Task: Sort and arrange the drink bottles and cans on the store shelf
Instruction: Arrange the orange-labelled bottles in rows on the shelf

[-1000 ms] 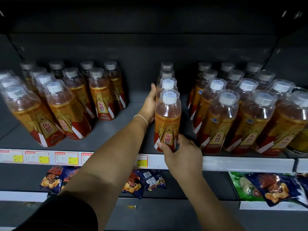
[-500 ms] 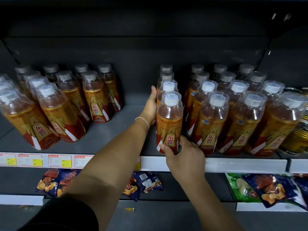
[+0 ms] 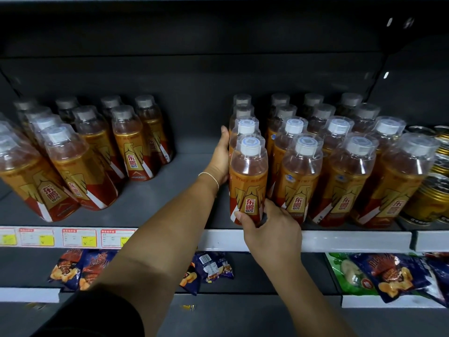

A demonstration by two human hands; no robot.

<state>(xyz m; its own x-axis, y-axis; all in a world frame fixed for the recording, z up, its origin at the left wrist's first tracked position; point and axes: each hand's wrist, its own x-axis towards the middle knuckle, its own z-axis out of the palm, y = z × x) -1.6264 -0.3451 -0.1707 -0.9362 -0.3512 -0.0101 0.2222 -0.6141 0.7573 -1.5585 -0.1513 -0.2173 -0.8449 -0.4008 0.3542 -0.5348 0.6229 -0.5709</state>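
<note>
A single file of amber drink bottles with white caps stands in the middle of the dark shelf (image 3: 184, 171). My right hand (image 3: 269, 229) grips the base of the front bottle (image 3: 247, 176), thumb across its label. My left hand (image 3: 220, 156) lies flat against the left side of the bottles behind it, fingers straight. To the right, several rows of the same bottles (image 3: 340, 171) stand close by. Another group of bottles (image 3: 97, 152) fills the left end of the shelf.
Gold cans (image 3: 435, 190) sit at the far right of the shelf. Price tags (image 3: 80, 237) line the white shelf edge. Snack bags (image 3: 386, 276) lie on the lower shelf. A gap of bare shelf separates the left group from the middle file.
The middle file of bottles has shifted right, closer to the right-hand rows. Both hands have kept their hold on it.
</note>
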